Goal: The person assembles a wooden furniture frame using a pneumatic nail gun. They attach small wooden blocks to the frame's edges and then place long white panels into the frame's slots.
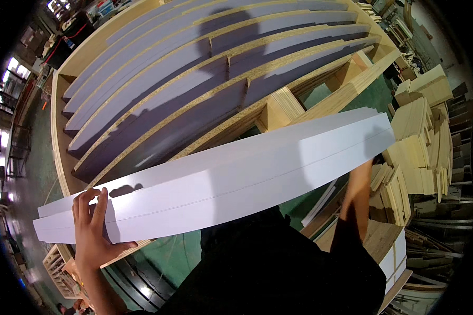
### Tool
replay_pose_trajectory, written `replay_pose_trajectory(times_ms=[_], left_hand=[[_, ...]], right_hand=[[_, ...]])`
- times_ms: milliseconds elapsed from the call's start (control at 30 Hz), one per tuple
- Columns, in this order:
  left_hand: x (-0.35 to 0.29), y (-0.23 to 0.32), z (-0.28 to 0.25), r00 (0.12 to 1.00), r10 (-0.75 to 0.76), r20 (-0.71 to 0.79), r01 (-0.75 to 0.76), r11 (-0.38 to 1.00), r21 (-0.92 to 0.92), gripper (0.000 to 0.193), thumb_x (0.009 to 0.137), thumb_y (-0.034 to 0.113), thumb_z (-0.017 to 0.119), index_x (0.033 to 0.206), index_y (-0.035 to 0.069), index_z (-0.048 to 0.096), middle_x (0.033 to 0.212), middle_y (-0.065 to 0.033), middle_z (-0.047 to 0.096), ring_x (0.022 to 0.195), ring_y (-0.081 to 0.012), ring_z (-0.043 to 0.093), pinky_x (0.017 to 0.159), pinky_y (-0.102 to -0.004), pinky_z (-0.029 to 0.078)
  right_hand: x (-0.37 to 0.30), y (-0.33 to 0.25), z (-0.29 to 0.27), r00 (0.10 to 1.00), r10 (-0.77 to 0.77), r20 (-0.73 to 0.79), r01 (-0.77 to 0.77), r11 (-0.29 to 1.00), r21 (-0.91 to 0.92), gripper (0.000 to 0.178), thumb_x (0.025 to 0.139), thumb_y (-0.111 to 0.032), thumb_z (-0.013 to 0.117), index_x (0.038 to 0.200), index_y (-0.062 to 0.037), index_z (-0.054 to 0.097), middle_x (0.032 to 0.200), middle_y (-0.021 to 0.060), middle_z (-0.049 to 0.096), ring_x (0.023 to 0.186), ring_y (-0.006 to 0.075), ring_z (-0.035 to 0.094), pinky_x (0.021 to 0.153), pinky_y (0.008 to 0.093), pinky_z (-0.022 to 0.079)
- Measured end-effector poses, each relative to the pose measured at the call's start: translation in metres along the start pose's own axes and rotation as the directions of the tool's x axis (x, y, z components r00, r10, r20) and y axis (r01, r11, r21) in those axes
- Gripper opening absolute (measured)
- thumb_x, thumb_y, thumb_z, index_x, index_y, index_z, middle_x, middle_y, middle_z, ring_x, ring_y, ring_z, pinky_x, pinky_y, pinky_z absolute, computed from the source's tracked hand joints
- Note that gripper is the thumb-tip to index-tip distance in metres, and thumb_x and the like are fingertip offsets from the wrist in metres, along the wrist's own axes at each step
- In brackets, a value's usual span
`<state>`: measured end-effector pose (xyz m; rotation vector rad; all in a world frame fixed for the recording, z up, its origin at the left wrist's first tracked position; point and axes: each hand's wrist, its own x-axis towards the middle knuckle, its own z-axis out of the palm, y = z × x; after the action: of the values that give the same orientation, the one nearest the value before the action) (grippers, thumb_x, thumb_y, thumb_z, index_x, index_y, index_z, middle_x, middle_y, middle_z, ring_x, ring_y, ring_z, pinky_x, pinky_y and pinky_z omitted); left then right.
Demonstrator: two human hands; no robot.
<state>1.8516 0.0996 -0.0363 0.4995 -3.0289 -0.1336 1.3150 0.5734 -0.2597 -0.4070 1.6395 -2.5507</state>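
Observation:
A long white curved panel (257, 173) stretches across my front, and its stepped ends show more than one layer lying together. Near its left end my left hand (92, 226) grips it, fingers bent over the face and upper edge, thumb by the lower edge. My right forearm reaches up to the other end, where the wrist (363, 170) passes behind the panel; the fingers there are hidden. Just beyond lies a big plywood frame (60, 131), holding several white curved boards (168, 126) on edge with bare chipboard rims upward.
A plywood crosspiece (283, 107) joins rails on the frame's near right side. Stacks of pale cut wood pieces (412, 131) stand at right, with a brown-topped stack (381, 239) closer to me. Dark strips (144, 275) lie on the green floor (181, 257). A slatted wooden rack (60, 270) is at lower left.

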Motion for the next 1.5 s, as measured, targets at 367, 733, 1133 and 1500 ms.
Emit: replay_pose_trajectory(times_ms=[367, 733, 1133, 1500], left_hand=[[-0.002, 0.010, -0.014, 0.995, 0.089, -0.039, -0.092, 0.991, -0.094, 0.079, 0.055, 0.044, 0.087, 0.126, 0.014, 0.067, 0.116, -0.0153, 0.056, 0.105, -0.0367, 0.055, 0.087, -0.0488, 0.048], [-0.016, -0.013, -0.031, 0.973, 0.224, -0.052, -0.230, 0.960, -0.161, 0.055, 0.072, 0.042, 0.080, 0.117, 0.012, 0.070, 0.115, -0.0163, 0.064, 0.100, -0.0368, 0.064, 0.082, -0.0436, 0.055], [-0.015, -0.004, -0.014, 0.978, 0.162, -0.129, -0.152, 0.984, 0.090, 0.055, 0.085, 0.054, 0.065, 0.122, 0.015, 0.063, 0.117, -0.0138, 0.055, 0.106, -0.0347, 0.056, 0.088, -0.0502, 0.048], [-0.027, -0.007, -0.021, 0.986, -0.037, -0.163, 0.054, 0.993, 0.106, 0.062, 0.070, 0.058, 0.076, 0.102, 0.006, 0.065, 0.091, -0.0099, 0.061, 0.089, -0.0325, 0.060, 0.078, -0.0443, 0.049]], right_hand=[[-0.115, -0.189, 0.252, 0.457, 0.428, 0.780, 0.854, 0.034, -0.519, 0.090, 0.067, -0.051, 0.085, 0.139, -0.0082, 0.052, 0.145, 0.0228, 0.043, 0.126, 0.0408, 0.049, 0.111, 0.0566, 0.033], [-0.089, -0.184, 0.273, 0.266, 0.321, 0.909, 0.912, 0.221, -0.345, 0.071, 0.061, -0.040, 0.088, 0.117, -0.0023, 0.065, 0.115, 0.0172, 0.062, 0.106, 0.0376, 0.060, 0.091, 0.0479, 0.049], [-0.089, -0.175, 0.276, 0.409, 0.358, 0.839, 0.826, 0.246, -0.507, 0.069, 0.074, -0.036, 0.083, 0.129, -0.0034, 0.057, 0.122, 0.0189, 0.056, 0.115, 0.0382, 0.052, 0.098, 0.0454, 0.044], [-0.096, -0.183, 0.287, 0.362, 0.442, 0.821, 0.823, 0.262, -0.504, 0.044, 0.084, -0.021, 0.073, 0.118, 0.0032, 0.057, 0.111, 0.0227, 0.058, 0.102, 0.0415, 0.055, 0.091, 0.0439, 0.045]])
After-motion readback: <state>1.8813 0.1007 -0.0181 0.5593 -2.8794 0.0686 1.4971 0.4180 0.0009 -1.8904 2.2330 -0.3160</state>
